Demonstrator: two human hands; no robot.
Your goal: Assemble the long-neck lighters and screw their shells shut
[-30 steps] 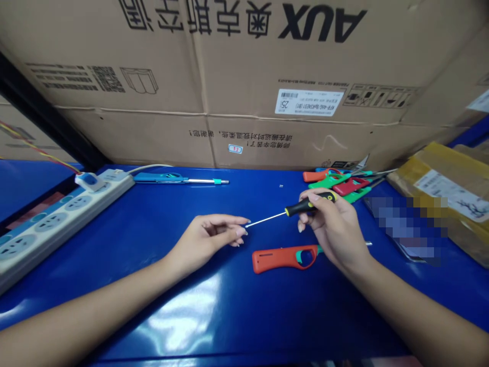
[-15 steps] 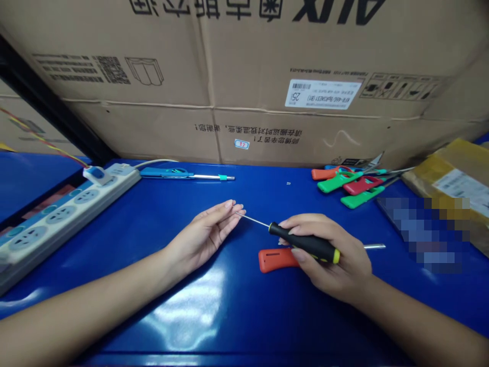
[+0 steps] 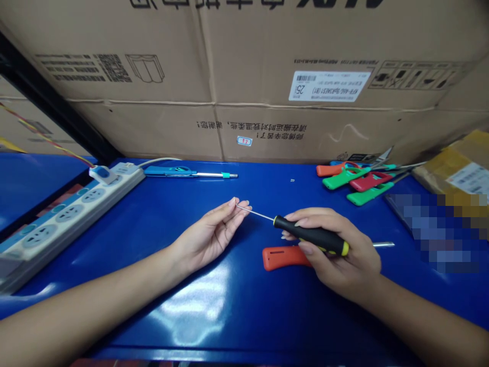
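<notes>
A screwdriver (image 3: 311,234) with a black and yellow handle is gripped in my right hand (image 3: 344,255), its thin metal shaft slanting up to the left. The shaft's tip reaches the fingertips of my left hand (image 3: 214,234). There the thumb and index finger are pinched together, and whatever is between them is too small to make out. Under my right hand lies an orange-red lighter (image 3: 284,258) on the blue table (image 3: 244,316); the hand covers its middle, and its metal nozzle (image 3: 383,244) sticks out to the right.
Two tiny screws (image 3: 292,180) lie toward the back. Several coloured lighters (image 3: 346,177) are piled at the back right, near a yellow-taped parcel (image 3: 451,158). A blue lighter (image 3: 171,171) lies beside the white power strip (image 3: 72,211). Behind stands a large cardboard box (image 3: 252,56).
The view has shifted slightly. Both hands keep their grips, and the screwdriver's tip now sits closer to my left thumb and index finger.
</notes>
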